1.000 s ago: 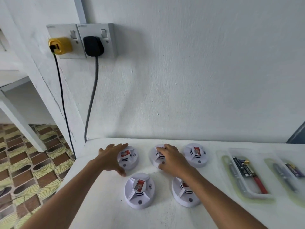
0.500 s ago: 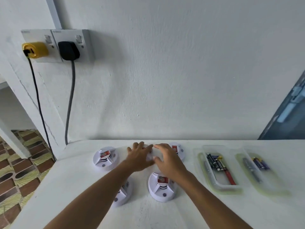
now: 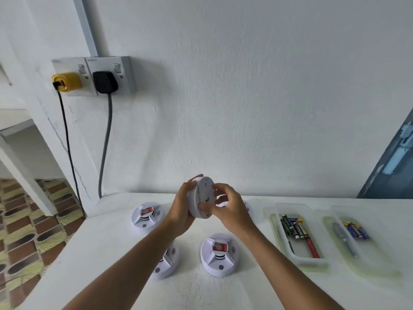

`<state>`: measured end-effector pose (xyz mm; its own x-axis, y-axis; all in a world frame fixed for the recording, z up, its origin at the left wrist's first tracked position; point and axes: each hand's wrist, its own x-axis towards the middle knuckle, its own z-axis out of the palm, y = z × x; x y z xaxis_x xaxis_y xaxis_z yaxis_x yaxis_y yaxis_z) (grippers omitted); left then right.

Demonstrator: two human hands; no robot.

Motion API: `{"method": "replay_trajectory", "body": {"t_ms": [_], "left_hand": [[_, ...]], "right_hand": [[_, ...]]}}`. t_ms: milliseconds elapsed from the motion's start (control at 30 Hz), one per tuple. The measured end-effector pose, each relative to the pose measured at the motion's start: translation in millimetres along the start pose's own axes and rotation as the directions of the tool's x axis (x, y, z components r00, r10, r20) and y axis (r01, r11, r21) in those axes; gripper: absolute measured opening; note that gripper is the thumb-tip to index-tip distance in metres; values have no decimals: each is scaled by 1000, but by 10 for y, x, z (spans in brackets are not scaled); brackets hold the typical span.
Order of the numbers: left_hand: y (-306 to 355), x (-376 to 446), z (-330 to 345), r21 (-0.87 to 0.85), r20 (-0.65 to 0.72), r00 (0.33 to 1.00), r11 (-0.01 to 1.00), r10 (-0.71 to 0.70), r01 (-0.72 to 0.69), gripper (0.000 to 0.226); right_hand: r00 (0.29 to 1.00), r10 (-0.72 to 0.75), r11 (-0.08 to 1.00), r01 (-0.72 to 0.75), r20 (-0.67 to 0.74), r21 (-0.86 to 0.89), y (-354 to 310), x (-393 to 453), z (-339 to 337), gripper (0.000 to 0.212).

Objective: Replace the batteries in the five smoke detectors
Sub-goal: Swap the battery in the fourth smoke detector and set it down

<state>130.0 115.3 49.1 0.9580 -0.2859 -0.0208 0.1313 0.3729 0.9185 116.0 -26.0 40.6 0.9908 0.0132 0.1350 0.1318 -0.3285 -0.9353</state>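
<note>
A white round smoke detector [image 3: 203,193] is lifted above the white table [image 3: 107,253], tilted on edge with its flat back toward me. My left hand [image 3: 182,209] grips its rim from the left. My right hand [image 3: 228,205] pinches its back with curled fingers and thumb. Three more detectors lie face up on the table: one at the back left [image 3: 146,217], one in front [image 3: 220,253], and one [image 3: 166,262] partly hidden under my left forearm. Another [image 3: 248,209] barely shows behind my right hand.
A clear tray [image 3: 297,233] at the right holds several batteries and a red pen. A second clear tray [image 3: 357,238] further right holds a grey pen and batteries. Two wall sockets [image 3: 93,74] with a yellow and a black plug sit at left, cables hanging down.
Both hands have picked the middle back detector off the table and turned it on edge. The camera view has shifted back to the left and tilted.
</note>
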Motion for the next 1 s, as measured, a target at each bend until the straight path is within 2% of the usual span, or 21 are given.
{"method": "replay_trajectory", "body": {"t_ms": [67,133,367,500,767,1000], "left_hand": [[6,-45,-1,-7,-21,1000,1000,-11,10,53],[-23,-61,-11,20,-52,998,1000,-23,25,60],[-85,-114,81,207,-125,992,977,-34,59,40],[-85,-149,154,286,-184,983,957,2,52,44],[-108,-221,258,379,-295,954,923,46,72,42],[-84,-301,324,401,-354,933,912,63,90,42]], "right_hand": [[998,27,1000,-26,60,-10,-37,5,-31,79],[991,59,998,-59,122,-3,-54,0,-57,70],[971,76,996,-65,226,-56,-112,-33,-164,56],[966,62,995,-39,252,-93,-143,-50,-209,60],[939,150,983,-109,310,-146,-172,-135,-148,69],[940,99,991,-63,328,-121,-183,-174,-127,66]]}}
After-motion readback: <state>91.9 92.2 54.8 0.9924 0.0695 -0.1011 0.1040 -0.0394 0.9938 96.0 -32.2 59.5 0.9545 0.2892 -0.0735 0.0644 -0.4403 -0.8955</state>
